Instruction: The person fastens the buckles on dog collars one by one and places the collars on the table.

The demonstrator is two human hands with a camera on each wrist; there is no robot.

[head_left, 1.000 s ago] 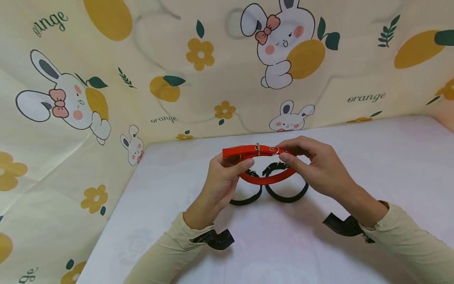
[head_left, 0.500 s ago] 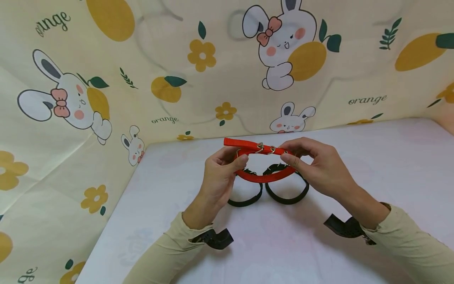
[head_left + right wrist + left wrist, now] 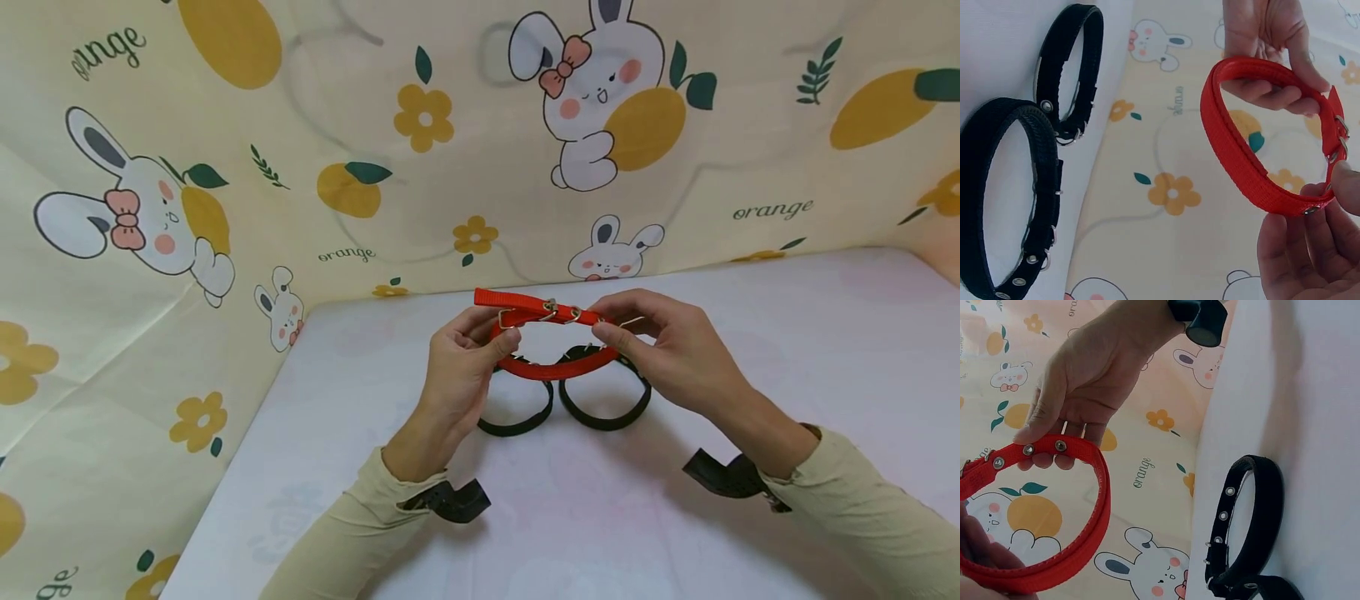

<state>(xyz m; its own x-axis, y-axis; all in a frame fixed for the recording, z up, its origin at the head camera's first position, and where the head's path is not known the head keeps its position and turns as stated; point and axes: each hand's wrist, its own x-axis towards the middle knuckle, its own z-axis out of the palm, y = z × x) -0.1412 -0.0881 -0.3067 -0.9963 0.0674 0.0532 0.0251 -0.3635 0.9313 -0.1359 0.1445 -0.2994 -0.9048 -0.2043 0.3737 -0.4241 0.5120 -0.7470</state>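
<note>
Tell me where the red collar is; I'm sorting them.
In the head view, the red collar is held mid-table between both hands, above two black collars.

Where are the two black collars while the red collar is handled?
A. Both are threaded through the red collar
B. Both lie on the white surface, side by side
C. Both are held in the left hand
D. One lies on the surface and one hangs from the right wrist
B: the two black collars lie side by side on the white surface, while the left hand and right hand hold the red collar above them.
</note>
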